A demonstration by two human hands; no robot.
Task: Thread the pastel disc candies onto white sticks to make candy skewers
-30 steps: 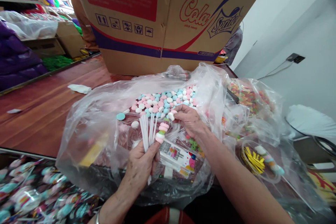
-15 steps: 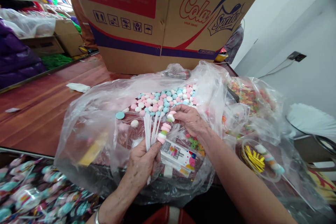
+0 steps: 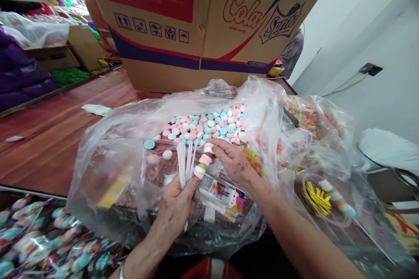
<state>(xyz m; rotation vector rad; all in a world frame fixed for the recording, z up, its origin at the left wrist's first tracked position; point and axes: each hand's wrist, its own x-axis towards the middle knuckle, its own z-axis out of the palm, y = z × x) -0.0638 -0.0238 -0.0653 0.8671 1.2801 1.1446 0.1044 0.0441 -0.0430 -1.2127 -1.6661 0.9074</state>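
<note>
My left hand (image 3: 178, 202) is closed around several white sticks (image 3: 182, 163) that fan upward. In the same grip is a candy skewer (image 3: 203, 161), threaded with pink and white marshmallows and a green gummy piece. At its upper end my right hand (image 3: 233, 160) pinches a pink and white marshmallow (image 3: 208, 148); whether it is fully on the stick is hidden by the fingers. Just beyond both hands lie loose pink, white and blue marshmallows (image 3: 212, 124) on a clear plastic sheet (image 3: 111, 139). Printed candy wrappers (image 3: 225, 194) lie under the right wrist's left side.
A large cardboard box (image 3: 203, 78) stands behind the marshmallows. Colourful gummies (image 3: 252, 159) lie beside my right hand. At the right are a tub with yellow twist ties (image 3: 317, 199), a finished-looking skewer (image 3: 337, 198) and bagged gummies (image 3: 304, 115). Wrapped candies (image 3: 59, 244) fill the lower left.
My right hand has moved left and slightly down along the skewer, bringing the top marshmallow closer to the others. My left hand keeps its grip and has barely shifted.
</note>
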